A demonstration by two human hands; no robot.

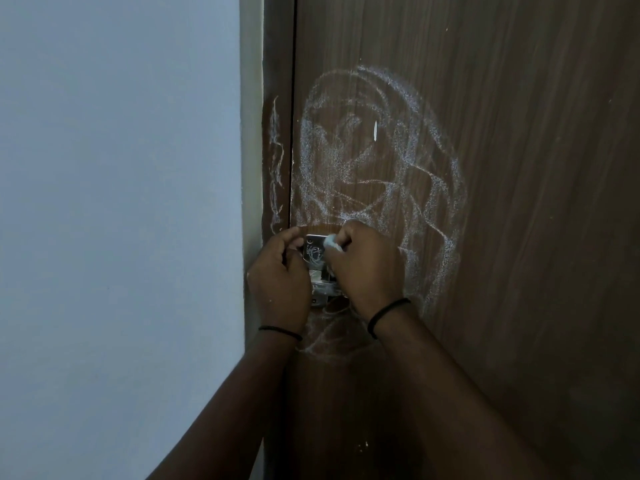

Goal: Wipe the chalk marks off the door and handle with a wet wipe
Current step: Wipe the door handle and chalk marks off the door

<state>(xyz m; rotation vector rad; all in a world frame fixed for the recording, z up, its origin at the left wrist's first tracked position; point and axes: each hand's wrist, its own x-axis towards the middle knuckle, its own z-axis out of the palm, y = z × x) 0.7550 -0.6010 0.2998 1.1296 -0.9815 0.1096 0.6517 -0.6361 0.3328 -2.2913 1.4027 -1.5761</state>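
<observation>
A brown wooden door (519,168) carries broad white chalk scribbles (374,161) above and around its metal handle plate (313,252). The plate itself has thin chalk lines on it. More chalk runs down the door frame (275,161) and below the handle (329,337). My right hand (363,268) pinches a small bunched pale wet wipe (330,242) against the plate's upper right corner. My left hand (278,271) is curled at the plate's left edge, fingers bent round the handle hardware. The lower part of the handle (322,289) shows only as a strip between my hands.
A plain pale wall (121,202) fills the left side up to the door frame. The door surface stretches to the right and downward, with a few small white specks (363,445) low on it.
</observation>
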